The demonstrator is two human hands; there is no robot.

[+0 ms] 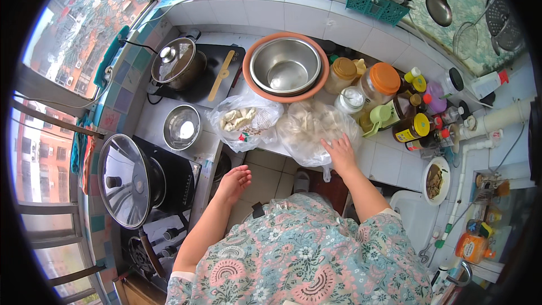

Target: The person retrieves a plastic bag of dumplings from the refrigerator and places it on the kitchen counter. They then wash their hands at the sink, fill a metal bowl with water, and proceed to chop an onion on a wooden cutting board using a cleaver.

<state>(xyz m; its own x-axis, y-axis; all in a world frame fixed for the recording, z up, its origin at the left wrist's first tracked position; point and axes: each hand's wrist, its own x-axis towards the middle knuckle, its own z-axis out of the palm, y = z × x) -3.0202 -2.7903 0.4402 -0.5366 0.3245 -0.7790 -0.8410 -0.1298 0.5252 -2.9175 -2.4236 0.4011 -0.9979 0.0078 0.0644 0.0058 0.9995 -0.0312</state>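
Observation:
My right hand rests on the near right side of a clear plastic bag, its fingers spread over the film. Pale, lumpy contents show through this bag, too blurred by the plastic to name. Just left of it lies a second, opened plastic bag with pale dumpling-like pieces inside. My left hand hovers in front of the counter edge, holding nothing, its fingers loosely bent. A small steel bowl stands on the counter beyond it to the left.
Behind the bags, steel basins sit inside an orange basin. Jars and bottles crowd the right. A lidded pot stands on a black cooktop; a glass-lidded pan is at left. A sink lies right.

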